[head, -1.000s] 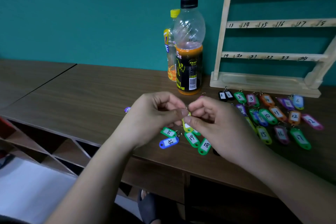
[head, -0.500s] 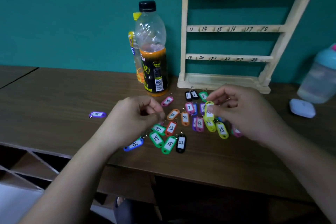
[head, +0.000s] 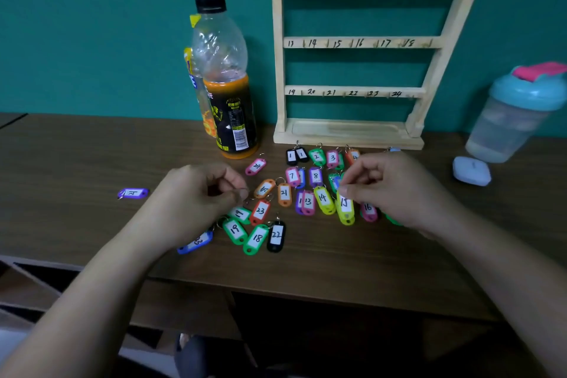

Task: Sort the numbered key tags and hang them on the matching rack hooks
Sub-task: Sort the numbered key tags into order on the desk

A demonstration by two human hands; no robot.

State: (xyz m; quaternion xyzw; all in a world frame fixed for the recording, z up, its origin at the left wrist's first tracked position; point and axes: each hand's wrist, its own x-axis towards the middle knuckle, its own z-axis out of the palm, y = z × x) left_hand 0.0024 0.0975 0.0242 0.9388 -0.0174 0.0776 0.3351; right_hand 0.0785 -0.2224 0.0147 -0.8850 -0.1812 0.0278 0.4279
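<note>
Under right hand (head: 395,190), tags hidden; it pinches yellow tag 15 (head: 346,209). Left hand (head: 196,196) curled, contents unclear.

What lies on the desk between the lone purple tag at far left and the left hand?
Nothing: in the head view, bare desk separates the purple tag from the left hand.

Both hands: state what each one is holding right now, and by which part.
The right hand pinches the yellow tag marked 15 at its top end, the ring end. The left hand is closed with fingertips together; whether it holds anything cannot be told.
</note>
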